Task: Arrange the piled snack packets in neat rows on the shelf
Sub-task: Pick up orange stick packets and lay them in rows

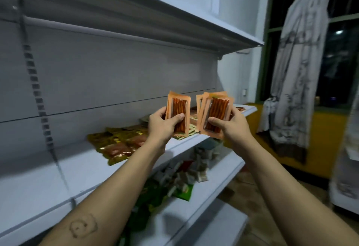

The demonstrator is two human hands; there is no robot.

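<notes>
Sorting step: left hand [162, 124] grips thin packet stack [179, 106], right hand [232, 128] fanned stack [218, 107]; likely next: row placement on shelf [58, 177] below hands.

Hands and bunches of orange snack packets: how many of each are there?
Hands: 2, the left hand and the right hand.
Orange bunches: 2, the left bunch and the right bunch, one per hand.
Total: 4.

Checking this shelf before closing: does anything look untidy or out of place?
The yellow-and-red packets on the middle shelf lie overlapped and askew, not in rows. On the lower shelf, small packets sit in a heap. The left hand and right hand each hold orange packets, not yet shelved.
</notes>
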